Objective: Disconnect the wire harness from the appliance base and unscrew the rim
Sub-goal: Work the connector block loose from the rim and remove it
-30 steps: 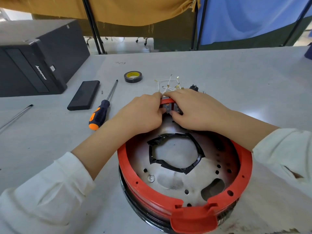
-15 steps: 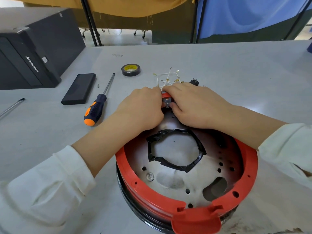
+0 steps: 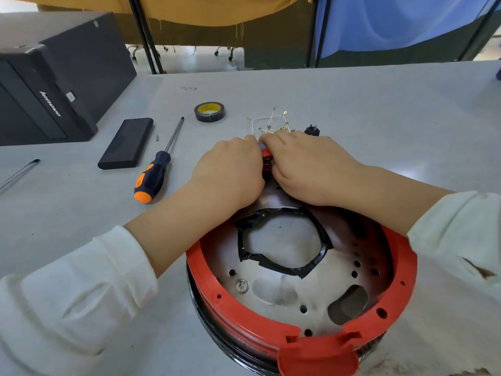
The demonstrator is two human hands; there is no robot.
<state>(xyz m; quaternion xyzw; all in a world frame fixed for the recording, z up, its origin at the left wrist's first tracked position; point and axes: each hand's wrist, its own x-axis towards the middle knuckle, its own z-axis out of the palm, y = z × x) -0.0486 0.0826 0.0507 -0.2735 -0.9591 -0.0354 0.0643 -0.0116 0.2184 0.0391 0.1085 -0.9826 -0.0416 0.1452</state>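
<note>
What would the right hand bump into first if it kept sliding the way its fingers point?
Most likely the left hand: the right hand points leftward across the far edge of the red rim, and only a small red-and-grey connector part sits between them.

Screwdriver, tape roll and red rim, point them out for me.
screwdriver (image 3: 151, 177), head view, on its black and orange handle.
tape roll (image 3: 209, 112), head view, on its near wall.
red rim (image 3: 206, 278), head view, on its left arc.
</note>
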